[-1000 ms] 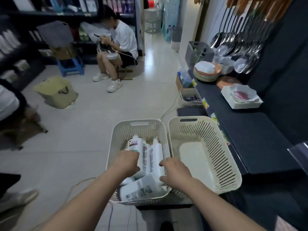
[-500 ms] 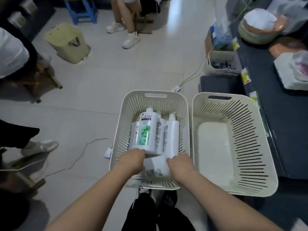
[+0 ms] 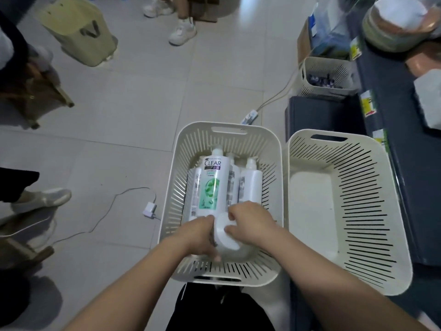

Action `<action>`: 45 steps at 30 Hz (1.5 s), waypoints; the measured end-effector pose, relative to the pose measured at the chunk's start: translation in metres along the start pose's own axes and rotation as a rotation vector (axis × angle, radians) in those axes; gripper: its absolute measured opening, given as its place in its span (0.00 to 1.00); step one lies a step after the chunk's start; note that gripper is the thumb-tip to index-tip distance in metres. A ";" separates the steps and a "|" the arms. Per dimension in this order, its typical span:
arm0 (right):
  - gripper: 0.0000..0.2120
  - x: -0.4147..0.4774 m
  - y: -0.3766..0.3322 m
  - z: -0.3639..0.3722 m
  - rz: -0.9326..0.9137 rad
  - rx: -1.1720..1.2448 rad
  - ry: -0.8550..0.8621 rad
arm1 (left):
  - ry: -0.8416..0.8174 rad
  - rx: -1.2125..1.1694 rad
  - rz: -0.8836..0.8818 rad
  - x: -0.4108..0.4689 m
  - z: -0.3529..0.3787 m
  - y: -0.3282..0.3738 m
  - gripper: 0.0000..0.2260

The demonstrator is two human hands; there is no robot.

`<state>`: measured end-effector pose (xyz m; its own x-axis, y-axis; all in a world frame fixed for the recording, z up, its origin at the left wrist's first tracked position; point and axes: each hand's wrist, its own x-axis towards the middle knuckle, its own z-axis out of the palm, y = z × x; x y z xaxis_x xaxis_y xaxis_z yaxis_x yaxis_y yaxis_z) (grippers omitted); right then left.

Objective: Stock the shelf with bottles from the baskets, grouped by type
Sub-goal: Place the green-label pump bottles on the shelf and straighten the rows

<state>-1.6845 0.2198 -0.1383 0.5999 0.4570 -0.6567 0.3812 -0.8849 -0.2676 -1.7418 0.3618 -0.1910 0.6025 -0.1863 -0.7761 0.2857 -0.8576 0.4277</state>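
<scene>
A cream slatted basket (image 3: 229, 132) stands on the floor in front of me with several white bottles lying in it. On top lies a CLEAR bottle (image 3: 212, 185) with a green label. Another white bottle (image 3: 250, 182) lies beside it on the right. My left hand (image 3: 198, 235) and my right hand (image 3: 250, 223) both grip a white bottle (image 3: 225, 232) at the basket's near end, its round base turned up towards me. A second cream basket (image 3: 346, 211) to the right holds nothing. The dark shelf (image 3: 391, 96) runs along the right edge.
A cable with a white adapter (image 3: 149, 209) trails on the tiles left of the basket. A small basket (image 3: 327, 75) sits against the shelf. A yellow-green bin (image 3: 78, 29), a wooden stool and other people's feet stand further off. Plates rest on the shelf.
The view has tilted down onto the baskets. Both hands have closed around one bottle and tipped it up so that its base faces me.
</scene>
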 end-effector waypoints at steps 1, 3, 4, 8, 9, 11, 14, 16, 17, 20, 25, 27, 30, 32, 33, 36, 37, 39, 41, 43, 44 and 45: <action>0.12 0.003 -0.010 -0.007 0.017 0.007 0.028 | 0.007 -0.059 0.001 0.000 0.000 -0.002 0.40; 0.10 0.007 -0.023 -0.022 0.080 0.070 0.060 | 0.043 -0.189 0.013 -0.002 -0.001 -0.002 0.48; 0.10 0.008 -0.025 -0.031 0.122 0.122 0.064 | 0.085 -0.244 0.036 -0.003 0.000 -0.001 0.49; 0.11 0.005 -0.021 -0.067 0.228 0.210 0.001 | 0.283 -0.394 0.151 -0.010 0.002 0.010 0.37; 0.13 0.006 -0.018 -0.074 0.222 0.218 -0.001 | 0.306 -0.476 0.169 -0.010 0.000 0.011 0.35; 0.18 0.012 -0.009 -0.084 0.203 0.355 0.054 | 0.320 -0.730 0.188 -0.005 -0.009 0.008 0.33; 0.21 0.022 0.013 -0.079 0.181 0.656 0.297 | 0.290 -1.095 0.178 0.003 -0.033 0.003 0.33; 0.21 0.019 0.024 -0.061 0.152 0.878 0.315 | 0.251 -1.285 0.209 0.007 -0.048 0.005 0.33; 0.24 0.015 0.026 -0.050 0.143 1.011 0.215 | 0.233 -1.356 0.242 0.010 -0.054 0.007 0.34; 0.30 0.004 0.029 -0.026 0.126 1.287 -0.031 | 0.152 -1.493 0.332 0.017 -0.068 0.016 0.38; 0.30 0.008 0.028 -0.016 0.139 1.281 0.161 | 0.193 -1.489 0.279 0.027 -0.074 0.033 0.31; 0.30 0.009 0.026 -0.014 0.176 1.261 0.260 | 0.346 -1.495 0.206 0.034 -0.076 0.036 0.28; 0.26 0.005 0.029 -0.011 0.248 1.247 0.367 | 0.623 -1.197 -0.082 0.056 -0.072 0.023 0.14; 0.24 0.002 0.032 -0.009 0.272 1.270 0.416 | 0.620 -0.946 -0.223 0.074 -0.062 0.006 0.16; 0.24 0.000 0.034 -0.008 0.287 1.287 0.434 | 0.554 -0.886 -0.265 0.082 -0.058 0.000 0.18; 0.24 -0.002 0.035 -0.002 0.330 1.326 0.451 | 0.392 -0.872 -0.336 0.103 -0.045 -0.011 0.20; 0.24 -0.002 0.035 0.001 0.343 1.323 0.452 | 0.385 -0.871 -0.346 0.111 -0.043 -0.016 0.22; 0.26 -0.001 0.033 0.004 0.371 1.293 0.456 | 0.380 -0.874 -0.351 0.127 -0.039 -0.026 0.25; 0.29 0.000 0.032 0.008 0.389 1.269 0.461 | 0.351 -0.913 -0.356 0.120 -0.046 -0.017 0.25; 0.30 0.000 0.031 0.010 0.410 1.270 0.478 | 0.303 -0.976 -0.368 0.113 -0.051 -0.010 0.21; 0.31 -0.001 0.031 0.010 0.424 1.284 0.492 | 0.307 -0.985 -0.362 0.115 -0.051 -0.009 0.23; 0.32 -0.002 0.031 0.011 0.441 1.305 0.508 | 0.317 -0.975 -0.365 0.117 -0.051 -0.009 0.25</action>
<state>-1.6817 0.1909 -0.1536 0.7794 -0.1284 -0.6132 -0.6213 -0.2840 -0.7303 -1.6362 0.3716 -0.2619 0.4860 0.2550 -0.8359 0.8709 -0.0610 0.4877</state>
